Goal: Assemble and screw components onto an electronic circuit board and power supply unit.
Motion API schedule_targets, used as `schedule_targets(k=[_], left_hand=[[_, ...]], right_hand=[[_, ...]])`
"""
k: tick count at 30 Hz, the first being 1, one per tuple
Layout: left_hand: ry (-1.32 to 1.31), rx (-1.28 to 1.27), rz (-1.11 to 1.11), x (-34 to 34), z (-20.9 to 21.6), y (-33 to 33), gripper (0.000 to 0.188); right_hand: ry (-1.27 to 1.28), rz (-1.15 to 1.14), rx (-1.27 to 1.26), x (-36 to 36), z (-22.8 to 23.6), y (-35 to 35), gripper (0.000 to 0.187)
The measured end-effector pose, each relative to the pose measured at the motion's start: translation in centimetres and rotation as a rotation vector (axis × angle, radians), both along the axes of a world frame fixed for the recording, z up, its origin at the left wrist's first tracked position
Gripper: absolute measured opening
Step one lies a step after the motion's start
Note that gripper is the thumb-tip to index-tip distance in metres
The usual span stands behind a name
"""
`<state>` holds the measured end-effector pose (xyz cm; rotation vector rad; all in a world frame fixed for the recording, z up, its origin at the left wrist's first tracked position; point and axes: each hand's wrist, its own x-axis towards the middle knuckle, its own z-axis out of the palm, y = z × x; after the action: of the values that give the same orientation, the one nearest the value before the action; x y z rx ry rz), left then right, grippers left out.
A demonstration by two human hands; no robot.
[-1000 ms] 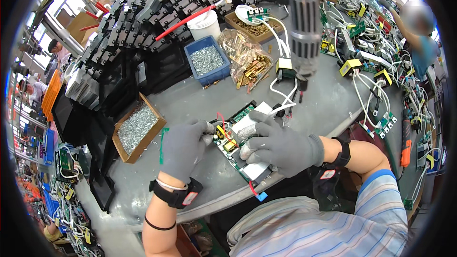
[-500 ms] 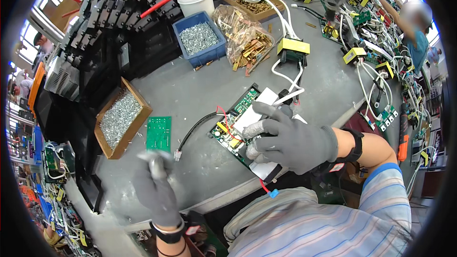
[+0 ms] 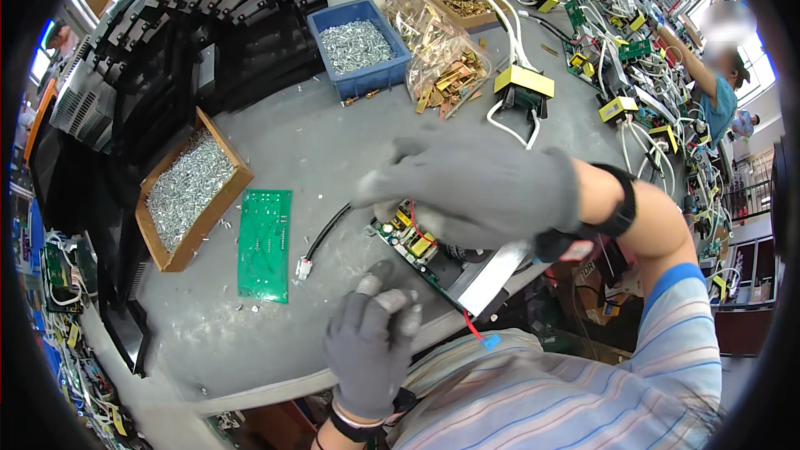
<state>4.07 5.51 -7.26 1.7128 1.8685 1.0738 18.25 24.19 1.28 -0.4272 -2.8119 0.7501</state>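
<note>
My right hand (image 3: 479,183), in a grey glove, is over the circuit board assembly (image 3: 412,242) and hides much of it. Motion smears its fingers, which point left, so I cannot make out a grip. My left hand (image 3: 367,346), gloved too, is at the table's front, just left of the assembly. Its fingers curl inward; whatever they may hold is hidden. A white strip (image 3: 492,283) runs along the assembly's near right part, and a red wire with a blue connector (image 3: 490,342) hangs over the edge. A black cable with a white plug (image 3: 304,267) extends left.
A green circuit board (image 3: 265,246) lies left of the cable, beside a cardboard box of screws (image 3: 154,221). Farther back are a blue bin of screws (image 3: 400,67), a bag of brass-coloured parts (image 3: 437,50) and a yellow transformer (image 3: 525,82). Wired boards crowd the right; a person works there.
My left hand has moved right, from the green board's near end to beside the assembly. My right hand has lifted and shifted left across the assembly. The view has shifted slightly.
</note>
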Motion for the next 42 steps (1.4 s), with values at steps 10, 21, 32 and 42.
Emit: schedule_targets(k=[10, 21, 32, 42], left_hand=[[0.296, 0.111, -0.04, 2.6, -1.7, -0.8, 0.027], [0.043, 0.225, -0.093, 3.7, -0.9, -2.6, 0.057], [0.31, 0.27, 0.007, 2.4, -1.0, 3.0, 0.06], [-0.356, 0.098, 0.159, 1.5, -1.6, 0.7, 0.044]], right_hand=[[-0.416, 0.029, 0.326, -3.4, -2.7, -0.9, 0.043], [0.105, -0.375, 0.52, 0.2, 1.3, 1.0, 0.044], [-0.028, -0.32, 0.069, 8.5, -0.6, -0.6, 0.052], [0.463, -0.494, -0.412, 12.7, -5.0, 4.7, 0.046]])
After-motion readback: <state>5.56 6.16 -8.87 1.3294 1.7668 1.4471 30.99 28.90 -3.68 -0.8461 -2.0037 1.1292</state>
